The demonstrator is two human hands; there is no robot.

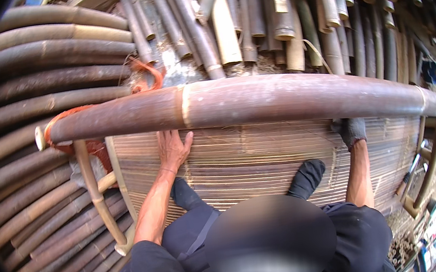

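Note:
A thick brown bamboo pole runs across in front of me as the near rail of a bamboo frame. Below it lies a slatted bamboo panel, on which my feet rest. My bare left hand reaches to the pole's lower edge, its fingers stretched out and the thumb apart; the fingertips are hidden by the pole. My right hand, in a grey glove, is at the same edge farther right. Its fingers look curled, partly under the pole, and anything inside them is hidden.
Long bamboo poles are stacked at the left. Cut bamboo lengths lie piled at the far side. Orange strapping wraps the rail's left end. Bamboo legs stand at the frame's sides.

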